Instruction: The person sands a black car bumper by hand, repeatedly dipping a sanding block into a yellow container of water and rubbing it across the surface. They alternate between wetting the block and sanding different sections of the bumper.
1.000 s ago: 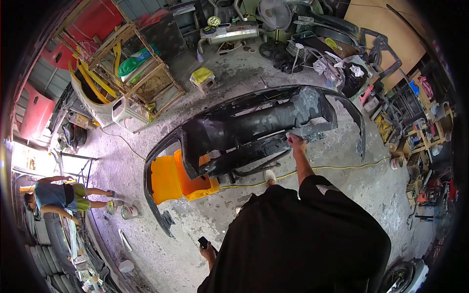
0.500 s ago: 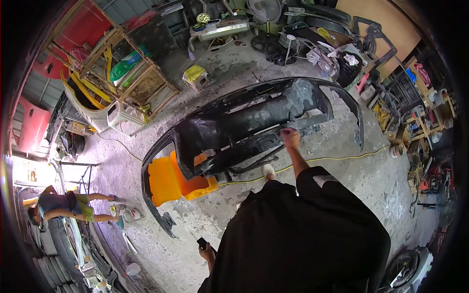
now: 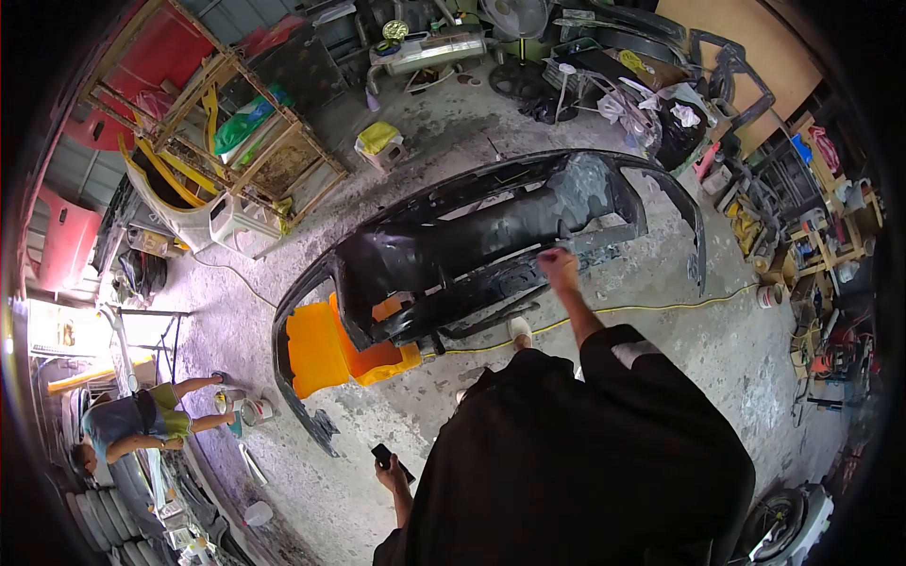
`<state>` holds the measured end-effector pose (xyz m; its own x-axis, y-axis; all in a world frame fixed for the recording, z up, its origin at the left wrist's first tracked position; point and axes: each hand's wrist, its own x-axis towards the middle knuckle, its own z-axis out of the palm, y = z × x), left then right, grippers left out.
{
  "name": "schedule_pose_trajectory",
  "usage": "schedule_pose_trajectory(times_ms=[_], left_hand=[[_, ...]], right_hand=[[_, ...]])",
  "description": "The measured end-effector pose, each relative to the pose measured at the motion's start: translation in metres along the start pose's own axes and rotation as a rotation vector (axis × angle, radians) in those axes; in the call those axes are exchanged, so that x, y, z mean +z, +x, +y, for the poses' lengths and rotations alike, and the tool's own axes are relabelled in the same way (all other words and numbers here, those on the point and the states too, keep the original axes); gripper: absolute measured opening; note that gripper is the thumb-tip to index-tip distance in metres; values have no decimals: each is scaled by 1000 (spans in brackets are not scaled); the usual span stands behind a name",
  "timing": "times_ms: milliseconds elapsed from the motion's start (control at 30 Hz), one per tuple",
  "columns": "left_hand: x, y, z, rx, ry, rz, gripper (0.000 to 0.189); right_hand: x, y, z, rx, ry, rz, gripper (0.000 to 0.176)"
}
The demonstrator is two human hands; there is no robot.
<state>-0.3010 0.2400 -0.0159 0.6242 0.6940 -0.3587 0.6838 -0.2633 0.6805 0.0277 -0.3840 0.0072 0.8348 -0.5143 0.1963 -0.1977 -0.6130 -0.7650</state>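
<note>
Black car bumper (image 3: 481, 234) lies on the grey concrete floor (image 3: 425, 401) directly beyond a standing person, its long axis running from left to right, the left end curving toward the near side. The right hand (image 3: 561, 267) is the nearer one, reaching far over the bumper's near edge, right of its middle, with fingers drawn together; whether they touch or grip anything, the view cannot tell. Well apart, on the near left, the left hand (image 3: 393, 477) is closed around a dark phone-like device (image 3: 382, 456). An orange plastic piece (image 3: 316, 349) sits within the bumper's left curve. Across the patchy floor, a yellow hose (image 3: 661, 307) runs right from the bumper's near side. Beyond it, a yellow cloth (image 3: 377, 136) covers a small stool (image 3: 381, 158), with a fan (image 3: 517, 17) at the far side. Cluttered shelves (image 3: 830, 250) line the right, while at left a co-worker (image 3: 127, 426) bends forward beside a bucket (image 3: 255, 411).
</note>
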Motion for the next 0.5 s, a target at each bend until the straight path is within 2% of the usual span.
schedule_pose_trajectory(times_ms=[100, 233, 300, 333, 400, 500], left_hand=[[8, -3, 3, 7, 39, -37, 69], [6, -2, -4, -23, 39, -65, 68], [4, -6, -8, -14, 30, -48, 66], [4, -8, -10, -23, -18, -33, 64], [1, -17, -7, -32, -9, -16, 64], [2, -11, -29, -57, 54, -10, 64]], right_hand=[[35, -34, -27, -176, 74, -116, 15], [28, -16, -17, -244, 72, -93, 15], [11, 7, -6, 67, -30, -6, 15], [12, 4, -8, 65, -31, -11, 15], [17, 1, -19, 16, 0, -4, 14], [44, -32, -61, -202, -40, -187, 13]])
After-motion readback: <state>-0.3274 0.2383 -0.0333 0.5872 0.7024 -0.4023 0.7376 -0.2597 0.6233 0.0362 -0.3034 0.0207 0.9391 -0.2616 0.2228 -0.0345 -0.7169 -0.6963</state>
